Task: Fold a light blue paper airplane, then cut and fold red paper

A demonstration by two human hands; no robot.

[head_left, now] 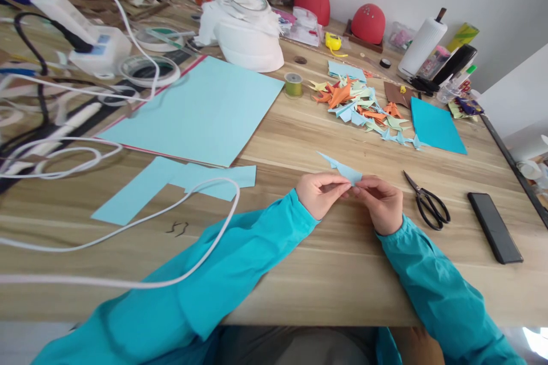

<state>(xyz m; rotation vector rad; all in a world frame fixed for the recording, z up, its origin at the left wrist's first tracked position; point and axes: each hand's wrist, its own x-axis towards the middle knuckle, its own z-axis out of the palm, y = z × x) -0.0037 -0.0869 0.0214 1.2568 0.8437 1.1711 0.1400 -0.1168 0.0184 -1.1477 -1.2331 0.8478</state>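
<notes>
A small folded light-blue paper piece (pixel 345 170) is pinched between both hands just above the table (pixel 325 274), a little right of the middle and towards the near edge. The left hand (pixel 319 195) and the right hand (pixel 381 204) meet fingertip to fingertip, fingers closed on the paper's lower end, its pointed tip sticking out to the left. Black scissors (pixel 428 203) lie just right of the right hand, a dark phone (pixel 494 227) beyond them near the right edge. Blue offcuts (pixel 171 183) and a white cable (pixel 128 228) lie to the left. Further back sit a large blue sheet (pixel 201 108) and a heap of folded paper shapes (pixel 363 105).
</notes>
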